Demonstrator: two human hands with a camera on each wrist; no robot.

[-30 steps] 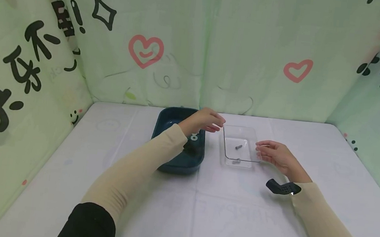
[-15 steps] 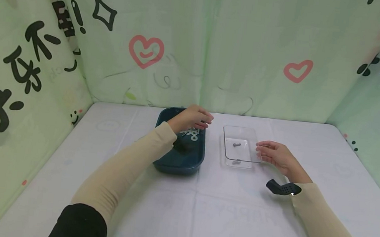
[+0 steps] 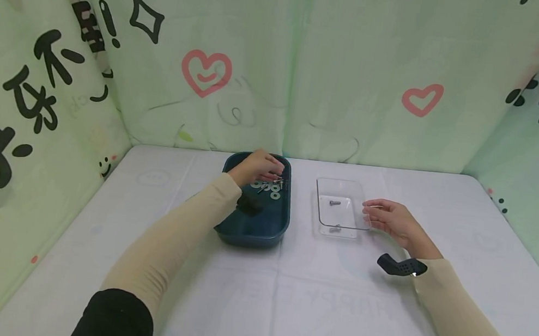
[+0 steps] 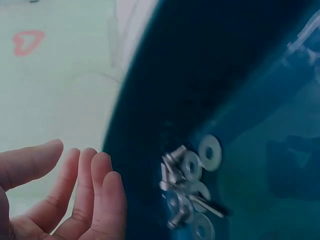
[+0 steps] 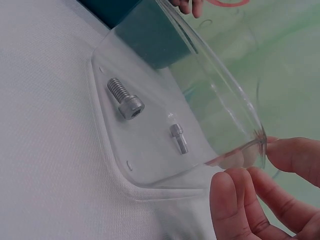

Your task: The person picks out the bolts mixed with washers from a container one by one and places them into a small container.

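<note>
My left hand [image 3: 258, 167] hovers over the back part of a dark blue tray [image 3: 262, 239], fingers slightly bent and holding nothing. Below its fingertips, several flat washers [image 4: 210, 152] and socket head screws [image 4: 176, 155] lie heaped on the tray floor. A clear plastic box [image 3: 345, 218] stands to the right of the tray. My right hand [image 3: 392, 219] holds this box at its right side, thumb and fingertips at the wall. Two socket head screws lie apart inside: one screw [image 5: 125, 99] appears larger and nearer in the right wrist view, the other screw [image 5: 178, 139] farther off.
A white cloth [image 3: 275, 300] covers the table. Pale green curtains [image 3: 337, 87] with printed hearts and black characters enclose its back and sides. A black strap [image 3: 402, 266] sits on the right wrist.
My left hand has moved left from beside the clear box to above the blue tray. In the box, one screw has shifted slightly to the left. My right hand has stayed in place.
</note>
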